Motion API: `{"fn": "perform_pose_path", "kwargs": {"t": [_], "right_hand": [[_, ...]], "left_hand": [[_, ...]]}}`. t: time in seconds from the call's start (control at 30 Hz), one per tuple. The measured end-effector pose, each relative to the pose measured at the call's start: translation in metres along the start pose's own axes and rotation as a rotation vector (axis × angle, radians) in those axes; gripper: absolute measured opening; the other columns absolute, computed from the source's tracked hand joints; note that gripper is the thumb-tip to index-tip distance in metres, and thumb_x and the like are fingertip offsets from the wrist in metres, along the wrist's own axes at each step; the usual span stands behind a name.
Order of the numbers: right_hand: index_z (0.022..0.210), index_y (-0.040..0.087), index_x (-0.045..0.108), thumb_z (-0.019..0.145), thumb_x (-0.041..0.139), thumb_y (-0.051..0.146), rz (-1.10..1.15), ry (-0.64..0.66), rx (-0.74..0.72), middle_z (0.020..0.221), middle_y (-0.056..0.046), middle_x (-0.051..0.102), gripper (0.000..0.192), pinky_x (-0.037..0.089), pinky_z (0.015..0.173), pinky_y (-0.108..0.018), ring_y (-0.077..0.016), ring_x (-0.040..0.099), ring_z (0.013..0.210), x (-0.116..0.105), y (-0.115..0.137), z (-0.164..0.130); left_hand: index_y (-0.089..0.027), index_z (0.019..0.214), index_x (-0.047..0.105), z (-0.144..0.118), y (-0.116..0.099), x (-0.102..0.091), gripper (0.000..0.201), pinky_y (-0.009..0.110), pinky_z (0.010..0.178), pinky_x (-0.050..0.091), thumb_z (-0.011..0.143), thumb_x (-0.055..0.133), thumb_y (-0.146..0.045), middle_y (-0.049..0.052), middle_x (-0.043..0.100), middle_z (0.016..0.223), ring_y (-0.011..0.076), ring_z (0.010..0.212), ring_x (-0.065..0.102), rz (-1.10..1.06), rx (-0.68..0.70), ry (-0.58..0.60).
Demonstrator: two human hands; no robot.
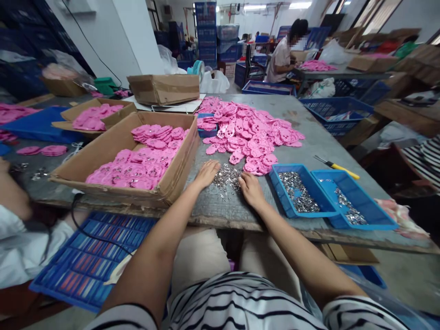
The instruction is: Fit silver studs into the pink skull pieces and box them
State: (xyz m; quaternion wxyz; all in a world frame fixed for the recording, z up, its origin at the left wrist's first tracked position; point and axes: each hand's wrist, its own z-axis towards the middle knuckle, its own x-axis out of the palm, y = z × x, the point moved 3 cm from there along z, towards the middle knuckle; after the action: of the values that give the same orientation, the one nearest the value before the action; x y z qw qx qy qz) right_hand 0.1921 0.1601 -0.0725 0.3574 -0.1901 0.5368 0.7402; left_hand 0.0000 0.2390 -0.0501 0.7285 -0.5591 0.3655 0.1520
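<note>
A loose pile of small shiny metal pieces point(227, 178) lies on the grey table, between my two hands. My left hand point(207, 173) rests flat at the pile's left edge, its fingers stretched toward the pieces. On the opposite side, my right hand point(252, 188) lies against the right edge, fingers lightly bent and nothing visibly gripped. Just beyond spreads a big heap of flat pink pieces point(254, 130) with cut-outs. To the right, a blue tray point(274, 185) holds many metal pieces, and a second blue tray point(374, 195) beside it holds fewer.
A cardboard box point(187, 158) with pink pieces stands left of my left arm. A yellow-handled tool point(345, 171) lies behind the trays. A small blue container point(208, 133) sits by the heap. Another person's arm point(13, 195) shows at far left; a person point(278, 59) sits farther back.
</note>
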Motion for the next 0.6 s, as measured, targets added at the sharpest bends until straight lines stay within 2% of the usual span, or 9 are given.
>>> {"fn": "perform_pose_path", "kwargs": {"t": [0.13, 0.3, 0.47, 0.6], "right_hand": [[0.124, 0.016, 0.063, 0.093, 0.042, 0.049, -0.093, 0.074, -0.033, 0.133, -0.017, 0.061, 0.050, 0.038, 0.109, -0.049, -0.0291, 0.054, 0.125, 0.011, 0.004, 0.013], [0.134, 0.009, 0.055, 0.095, 0.041, 0.045, -0.241, 0.200, -0.065, 0.143, -0.022, 0.052, 0.055, 0.035, 0.112, -0.050, -0.0310, 0.048, 0.133, 0.017, 0.014, 0.021], [0.138, 0.012, 0.051, 0.097, 0.038, 0.042, -0.278, 0.294, -0.117, 0.147, -0.019, 0.049, 0.052, 0.028, 0.115, -0.054, -0.0296, 0.042, 0.138, 0.015, 0.023, 0.017], [0.135, 0.013, 0.054, 0.097, 0.038, 0.041, -0.233, 0.304, -0.200, 0.142, -0.018, 0.053, 0.050, 0.033, 0.113, -0.050, -0.0284, 0.048, 0.133, 0.010, 0.029, 0.012]], "left_hand": [[-0.017, 0.131, 0.059, 0.016, -0.005, 0.004, 0.053, 0.040, 0.120, 0.023, 0.095, 0.033, -0.048, 0.009, 0.054, 0.144, 0.0214, 0.141, 0.041, -0.097, 0.089, 0.092], [-0.023, 0.114, 0.070, 0.025, -0.011, 0.012, 0.046, 0.041, 0.118, 0.027, 0.089, 0.048, -0.054, 0.008, 0.065, 0.131, 0.0247, 0.134, 0.050, -0.244, 0.178, 0.137], [-0.024, 0.108, 0.073, 0.015, -0.015, 0.019, 0.049, 0.040, 0.116, 0.032, 0.082, 0.055, -0.061, 0.007, 0.068, 0.127, 0.0261, 0.131, 0.053, -0.349, 0.239, 0.168], [-0.024, 0.108, 0.073, 0.001, -0.019, 0.021, 0.053, 0.041, 0.116, 0.033, 0.079, 0.056, -0.065, 0.007, 0.067, 0.128, 0.0263, 0.131, 0.053, -0.363, 0.259, 0.176]]}}
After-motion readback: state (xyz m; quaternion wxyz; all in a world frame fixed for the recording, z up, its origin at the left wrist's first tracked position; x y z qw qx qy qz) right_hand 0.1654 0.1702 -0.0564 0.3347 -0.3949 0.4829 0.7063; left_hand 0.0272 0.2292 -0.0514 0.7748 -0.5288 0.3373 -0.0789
